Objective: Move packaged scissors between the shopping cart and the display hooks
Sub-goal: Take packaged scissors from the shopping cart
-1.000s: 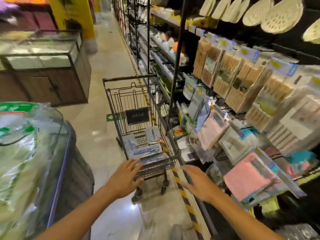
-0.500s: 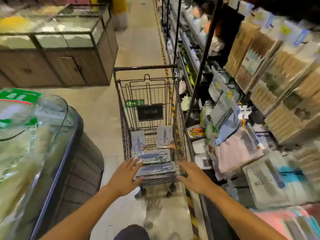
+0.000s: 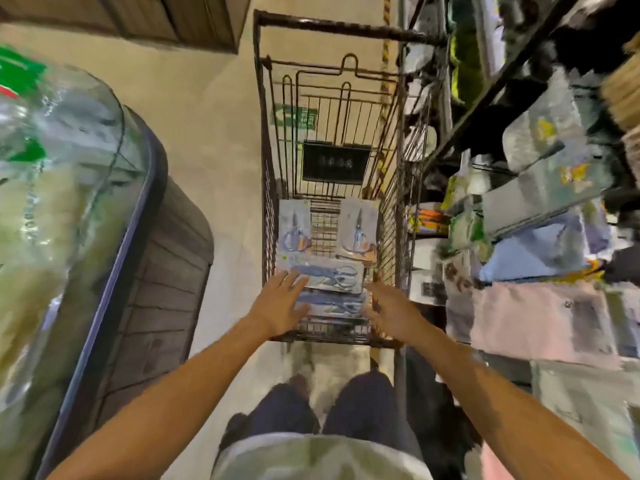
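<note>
**Both hands reach into the cart over the stacked scissor packs**

Head view: the camera looks almost straight down into a dark wire shopping cart standing in a store aisle. Packaged scissors lie on the cart's floor. Two packs sit at the far end of the group, side by side with a strip of bare wire between them: the left upright pack and the right upright pack, each with the blades pointing away from the person. Nearer the person, two more packs lie crosswise, one partly over the other: the upper crosswise pack and the lower crosswise pack.

The left hand is spread wide, fingers straight, its fingertips at the left edge of the crosswise packs; whether they actually touch the plastic cannot be told through the blur. The right hand is likewise wide and relaxed, fingers extended, beside the right edge of the same packs, holding nothing.

A small black plate hangs on the cart's far wall. To the left stands a curved glass case with a dark rim. To the right, the display shelving carries blurred hanging packets, among them a pale pink packet. The person's dark trousers show below, over the pale floor.
</note>
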### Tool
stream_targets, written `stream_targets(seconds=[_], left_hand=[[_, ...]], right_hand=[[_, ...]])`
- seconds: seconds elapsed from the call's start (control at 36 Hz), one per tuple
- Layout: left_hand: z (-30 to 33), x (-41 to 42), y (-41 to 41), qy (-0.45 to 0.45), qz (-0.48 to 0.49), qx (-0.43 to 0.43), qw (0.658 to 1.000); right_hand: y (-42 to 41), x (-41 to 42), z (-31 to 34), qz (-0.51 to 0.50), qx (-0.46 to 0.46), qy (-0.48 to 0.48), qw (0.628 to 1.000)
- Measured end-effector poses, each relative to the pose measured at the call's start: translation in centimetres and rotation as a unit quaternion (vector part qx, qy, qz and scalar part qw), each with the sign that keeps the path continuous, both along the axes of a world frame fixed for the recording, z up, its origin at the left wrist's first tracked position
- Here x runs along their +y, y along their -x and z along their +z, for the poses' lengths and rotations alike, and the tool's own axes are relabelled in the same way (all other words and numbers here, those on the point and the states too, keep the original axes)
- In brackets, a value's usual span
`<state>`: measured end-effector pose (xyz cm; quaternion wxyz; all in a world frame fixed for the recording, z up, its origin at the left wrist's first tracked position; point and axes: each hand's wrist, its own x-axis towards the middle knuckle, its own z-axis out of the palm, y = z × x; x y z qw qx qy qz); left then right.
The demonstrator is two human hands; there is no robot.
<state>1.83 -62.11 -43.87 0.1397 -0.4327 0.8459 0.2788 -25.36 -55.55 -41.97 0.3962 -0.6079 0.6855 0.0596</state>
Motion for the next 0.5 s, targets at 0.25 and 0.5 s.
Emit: stream_targets(seconds=[0.25,0.5], left_hand=[[-5.0,-2.0,2.3,-0.07,0.085,-0.022,0.994],[-13.0,-4.1,3.5,-0.091,0.127,-0.039,0.987]], right_hand=[[1.1,-5.6,-4.9,0.032,-0.014,-0.027,0.999],[1.5,-11.1,-16.2,0.077,-0.027,-0.033,0.996]])
